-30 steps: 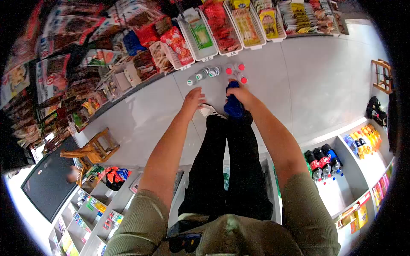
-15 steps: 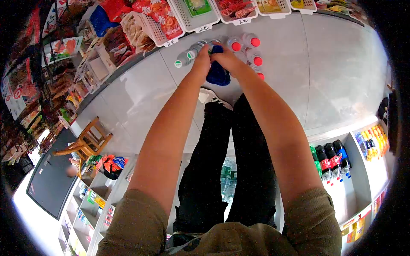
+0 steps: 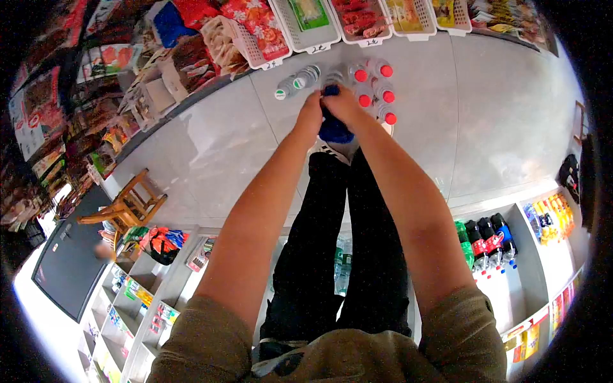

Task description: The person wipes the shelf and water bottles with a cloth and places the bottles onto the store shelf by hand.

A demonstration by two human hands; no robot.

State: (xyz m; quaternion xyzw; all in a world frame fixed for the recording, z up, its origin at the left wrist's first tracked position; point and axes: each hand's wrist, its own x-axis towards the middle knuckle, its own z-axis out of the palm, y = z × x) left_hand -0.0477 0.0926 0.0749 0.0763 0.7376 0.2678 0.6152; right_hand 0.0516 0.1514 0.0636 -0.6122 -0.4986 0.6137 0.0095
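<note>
My right hand (image 3: 340,104) is closed on a dark blue cloth (image 3: 335,129), which hangs down over my shoe. My left hand (image 3: 311,113) touches the cloth's upper left side; its fingers are partly hidden. Just beyond both hands stands a clear bottle (image 3: 333,77), its top covered by the cloth and fingers. Clear bottles with green-and-white caps (image 3: 299,83) stand to the left on the grey floor (image 3: 418,140). Several red-capped clear bottles (image 3: 387,97) stand to the right.
White baskets of packaged snacks (image 3: 311,48) line the floor's far edge. A wooden stool (image 3: 137,201) is at the left. Shelves with dark soda bottles (image 3: 491,242) are at the lower right, and a black bag (image 3: 569,175) lies at the far right.
The left hand, apart from the cloth a second ago, has come together with the right at it. More red-capped bottles are visible than a second ago. The view has shifted.
</note>
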